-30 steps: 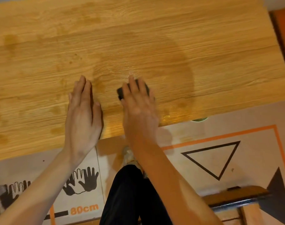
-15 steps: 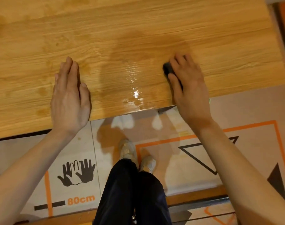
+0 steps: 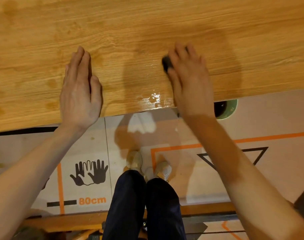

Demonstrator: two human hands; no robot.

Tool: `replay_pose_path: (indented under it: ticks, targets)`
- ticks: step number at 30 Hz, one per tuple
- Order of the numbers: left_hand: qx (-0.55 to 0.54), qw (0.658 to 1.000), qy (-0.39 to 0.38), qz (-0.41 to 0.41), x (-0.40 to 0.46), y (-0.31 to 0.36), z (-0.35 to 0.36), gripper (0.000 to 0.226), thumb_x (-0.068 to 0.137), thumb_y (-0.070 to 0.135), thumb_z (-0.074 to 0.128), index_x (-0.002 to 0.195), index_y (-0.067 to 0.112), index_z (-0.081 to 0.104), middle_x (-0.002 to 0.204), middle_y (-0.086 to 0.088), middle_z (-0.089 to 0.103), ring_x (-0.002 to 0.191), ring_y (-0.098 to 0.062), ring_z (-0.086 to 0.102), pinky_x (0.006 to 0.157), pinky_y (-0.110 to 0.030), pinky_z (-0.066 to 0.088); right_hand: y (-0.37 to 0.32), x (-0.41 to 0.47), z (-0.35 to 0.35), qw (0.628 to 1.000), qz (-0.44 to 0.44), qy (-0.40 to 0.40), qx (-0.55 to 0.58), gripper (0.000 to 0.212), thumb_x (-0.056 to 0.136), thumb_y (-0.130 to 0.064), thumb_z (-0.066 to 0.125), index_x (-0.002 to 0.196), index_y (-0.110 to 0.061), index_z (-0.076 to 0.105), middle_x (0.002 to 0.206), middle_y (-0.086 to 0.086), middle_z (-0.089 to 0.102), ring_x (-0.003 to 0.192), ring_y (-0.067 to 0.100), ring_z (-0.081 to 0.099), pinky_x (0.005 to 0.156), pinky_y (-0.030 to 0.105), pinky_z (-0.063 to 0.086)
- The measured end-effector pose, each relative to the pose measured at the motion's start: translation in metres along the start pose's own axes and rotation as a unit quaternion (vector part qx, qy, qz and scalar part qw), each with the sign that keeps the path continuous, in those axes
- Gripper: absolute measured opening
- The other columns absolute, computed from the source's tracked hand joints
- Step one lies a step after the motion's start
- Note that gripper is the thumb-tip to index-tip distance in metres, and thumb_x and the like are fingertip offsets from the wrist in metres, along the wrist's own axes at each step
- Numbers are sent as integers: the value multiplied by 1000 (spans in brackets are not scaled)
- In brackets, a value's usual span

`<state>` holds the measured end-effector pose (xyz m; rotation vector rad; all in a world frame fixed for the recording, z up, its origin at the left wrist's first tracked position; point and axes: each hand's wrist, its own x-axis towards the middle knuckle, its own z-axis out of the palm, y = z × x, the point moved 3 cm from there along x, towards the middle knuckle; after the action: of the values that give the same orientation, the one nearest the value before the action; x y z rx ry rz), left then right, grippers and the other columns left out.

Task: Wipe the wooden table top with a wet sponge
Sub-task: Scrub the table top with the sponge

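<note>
Water shines near the front edge of the yellow-brown wooden table (image 3: 165,23), where the right hand (image 3: 187,75) presses fingers closed over a small dark wet sponge (image 3: 166,63), the left hand (image 3: 79,90) lies flat, fingers together, and far parts look unwiped.

Below the tabletop's near edge lies a pale floor mat (image 3: 269,118) printed with orange lines, a black triangle outline (image 3: 262,150), 2 black hand silhouettes (image 3: 89,172) and "80cm" (image 3: 92,200), with a green-rimmed cup (image 3: 228,108) standing on it.
</note>
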<state>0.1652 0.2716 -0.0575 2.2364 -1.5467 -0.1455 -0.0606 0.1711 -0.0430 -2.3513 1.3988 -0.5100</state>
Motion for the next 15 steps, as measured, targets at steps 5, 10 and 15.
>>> replay_pose_path:
  ticks: [5,10,15]
  targets:
    - [3,1000,4,-1,2,1,-2,51,108,19,32,154,-2,33,165,-15,28,154,-26,25,123,-51,26,-10,-58,2,999,-41,1,18,39,100,-12,49,138,-6,51,148,10,46,142,28,34,120,44,21]
    - [5,1000,1,-5,1,0,-3,51,107,19,33,155,-2,34,165,-14,28,153,-26,25,124,-49,25,-40,39,26,998,-26,-35,36,40,104,-18,40,141,-8,47,153,7,38,146,25,26,119,35,10]
    - [-2,1000,0,-2,1,-2,-1,52,108,19,33,155,-2,32,166,-14,26,154,-25,23,124,-48,24,-50,-16,30,999,-35,-11,2,41,99,-12,50,140,-9,49,152,7,40,145,26,28,120,35,8]
